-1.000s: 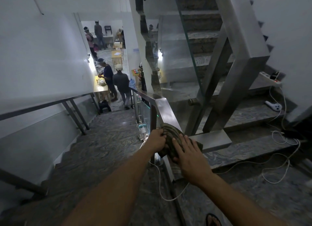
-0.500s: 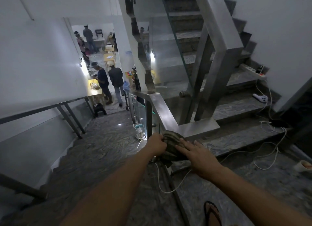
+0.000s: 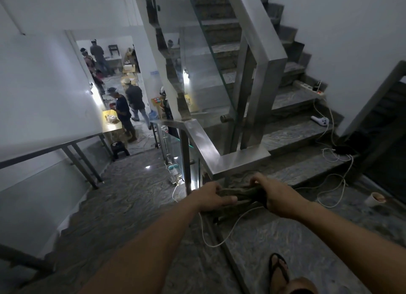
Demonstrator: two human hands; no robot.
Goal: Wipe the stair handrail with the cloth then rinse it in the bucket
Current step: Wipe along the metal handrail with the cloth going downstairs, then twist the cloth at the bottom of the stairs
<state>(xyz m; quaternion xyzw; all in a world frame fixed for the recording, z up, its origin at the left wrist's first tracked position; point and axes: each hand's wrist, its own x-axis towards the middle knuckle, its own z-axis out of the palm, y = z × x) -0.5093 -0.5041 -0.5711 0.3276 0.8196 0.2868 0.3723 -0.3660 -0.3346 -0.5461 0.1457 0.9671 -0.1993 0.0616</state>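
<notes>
Head view: left hand (image 3: pixel 212 196) and right hand (image 3: pixel 273 194) each clench one end of a dark bunched cloth (image 3: pixel 242 193), stretched between them just below the corner of the steel handrail (image 3: pixel 222 155). Cloth clear of the rail. White cable (image 3: pixel 216 234) trails on the landing floor (image 3: pixel 285 238). Bucket not visible.

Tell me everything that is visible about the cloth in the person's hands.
The cloth is dark, greenish-grey with faint stripes, and looks soft and crumpled. It is bunched into a long roll, stretched sideways between the left hand and the right hand, which both grip it. It is held just below the steel handrail corner; whether it touches the rail is unclear.
</notes>
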